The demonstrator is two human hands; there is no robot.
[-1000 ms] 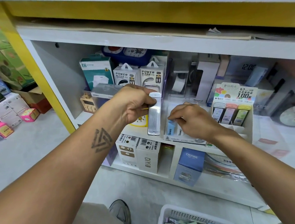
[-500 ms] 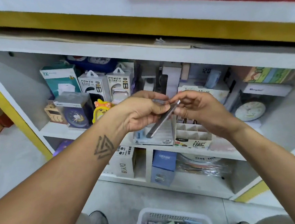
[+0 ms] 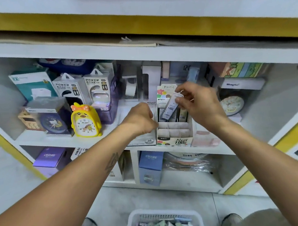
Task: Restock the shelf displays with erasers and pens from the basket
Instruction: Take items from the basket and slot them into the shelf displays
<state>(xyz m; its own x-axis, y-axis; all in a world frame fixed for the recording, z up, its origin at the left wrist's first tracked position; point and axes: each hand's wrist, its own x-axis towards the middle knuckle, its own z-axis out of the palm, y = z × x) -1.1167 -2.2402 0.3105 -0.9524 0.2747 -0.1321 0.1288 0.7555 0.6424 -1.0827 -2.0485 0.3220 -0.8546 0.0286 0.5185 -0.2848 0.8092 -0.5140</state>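
Right hand: your right hand (image 3: pixel 200 107) pinches the top end of a slim clear plastic lead case (image 3: pixel 171 108) between thumb and fingertips; the case tilts, its lower end over the rear row of the display.
Left hand: your left hand (image 3: pixel 139 119) has its fingers curled against the left wall of the white cardboard display box (image 3: pixel 175 142); whether they clamp anything you cannot tell.
Display box: it stands at the front edge of the middle shelf (image 3: pixel 61 142); a few cases stand in its rear compartments.
Basket: the white plastic basket (image 3: pixel 133 221) sits on the floor below your arms, holding small packets.
Surroundings: a yellow duck-shaped alarm clock (image 3: pixel 85 120) stands near the shelf's left front edge, well apart from the display box.
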